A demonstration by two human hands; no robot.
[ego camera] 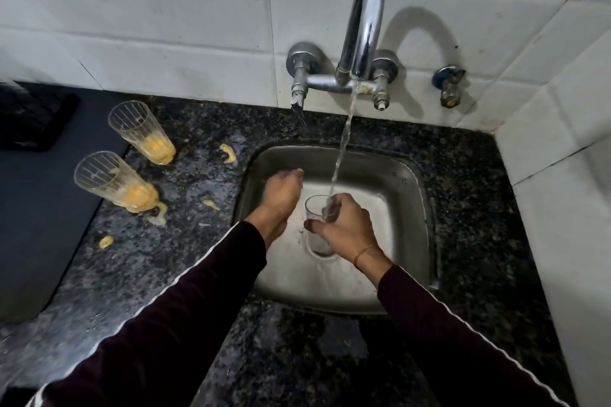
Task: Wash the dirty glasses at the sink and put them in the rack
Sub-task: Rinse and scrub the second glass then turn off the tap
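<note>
While water runs from the tap (362,23) in a thin stream, the right hand (344,225) grips a clear glass (315,225) over the steel sink (410,208), fingers and thumb wrapped round its side, w/ the stream falling on the rim right by the fingers. Glass is upright, tilted a bit, above the middle of the basin; can't tell if its base touches the sink floor. Left hand (282,192) is over the sink's left part, near the left wall, fingers loosely bent & pointing down, holding nothing, just beside the glass but not touching it. Both arms wear dark sleeves w/ a white stripe; a thin band sits on the right wrist.

On the counter (205,129), left of the sink, two tall dirty glasses stand: the far dirty glass (140,130) towards the back edge, the near dirty glass (114,182) in front of it, each w/ yellow residue at the bottom. Yellow blobs (228,154) lie on the speckled stone between them & the sink, more near the front-left. Along the counter's left edge sits a dark mat (36,208). White tiles (165,26) back the counter; a small valve (449,86) is on the wall right of the tap.
</note>
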